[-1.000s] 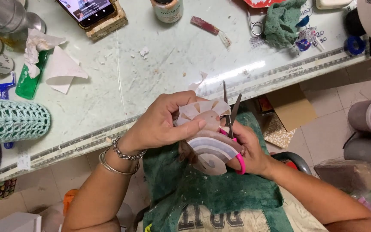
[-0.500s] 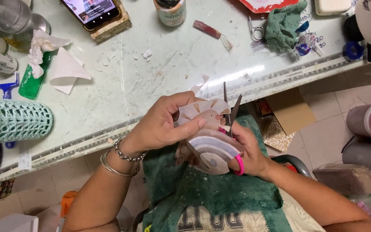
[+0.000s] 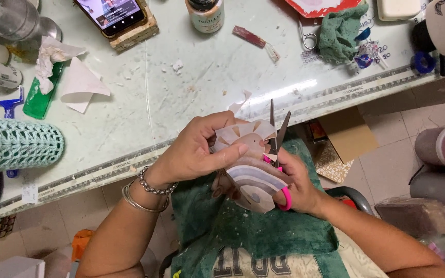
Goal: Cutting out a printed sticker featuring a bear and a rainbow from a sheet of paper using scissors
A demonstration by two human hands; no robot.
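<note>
The left hand point(image 3: 197, 152) pinches a pale paper cutout point(image 3: 251, 170) between thumb and fingers, just over the green towel point(image 3: 243, 231) on the lap. The right hand point(image 3: 300, 188) grips pink-handled scissors point(image 3: 276, 149), blades open at what seems the paper's fringed edge, beside the surface point(image 3: 191, 87).

The scissors point(image 3: 278, 154) only show their blades and a bit of pink handle; the rest sits inside the right hand point(image 3: 297, 188); the paper cutout point(image 3: 248, 170) is partly covered by the left hand point(image 3: 197, 152); the phone point(image 3: 112, 13) and red tray point(image 3: 321, 5) get chopped by the top edge; the crochet roll point(image 3: 14, 144) runs off the left; small scraps on the bench point(image 3: 181, 87) are too tiny to make out.
</note>
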